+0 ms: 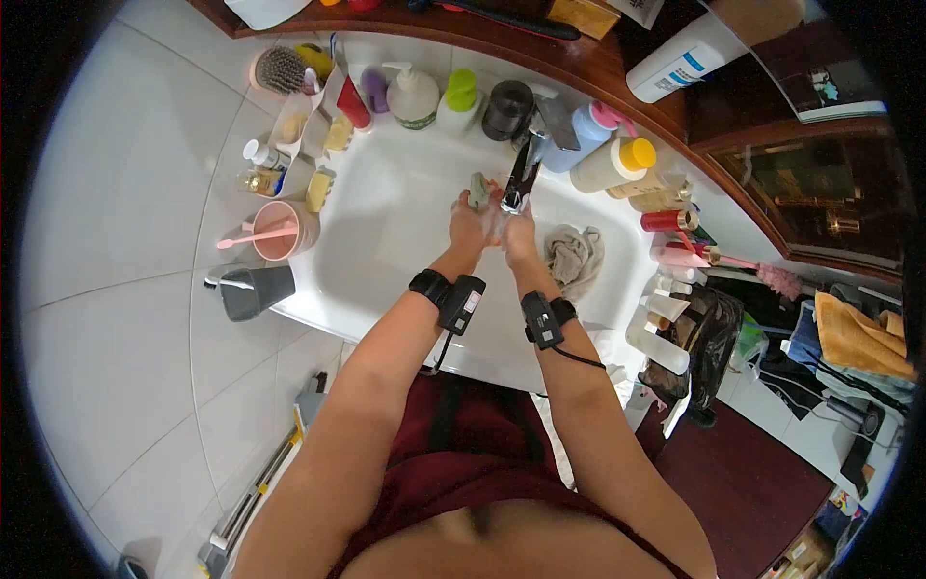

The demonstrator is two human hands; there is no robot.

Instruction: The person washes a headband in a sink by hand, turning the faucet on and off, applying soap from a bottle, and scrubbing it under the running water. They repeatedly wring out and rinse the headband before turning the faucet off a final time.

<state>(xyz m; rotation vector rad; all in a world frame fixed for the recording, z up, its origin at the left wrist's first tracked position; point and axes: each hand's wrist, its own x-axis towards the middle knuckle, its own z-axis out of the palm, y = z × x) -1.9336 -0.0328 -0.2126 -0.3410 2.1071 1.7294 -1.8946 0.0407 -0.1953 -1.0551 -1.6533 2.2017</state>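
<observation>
Both hands are close together over the white sink point(367, 222), just in front of the faucet point(519, 183). My left hand point(468, 224) is closed, and a small grey-green piece that looks like wet cloth point(478, 191) pokes out at its fingers. Beside it, my right hand point(520, 234) curls in under the spout, its fingertips partly hidden by the faucet. White suds with a pinkish tint point(494, 226) fill the gap between the palms; what the right hand grips there I cannot tell. A crumpled grey cloth point(575, 259) lies in the basin to the right.
Bottles and a pump dispenser point(414, 100) line the back rim. On the left rim stand a pink cup point(286, 232) with a toothbrush and a grey cup point(255, 292). More bottles point(617, 164) crowd the right rim. A wooden shelf point(463, 37) overhangs the back.
</observation>
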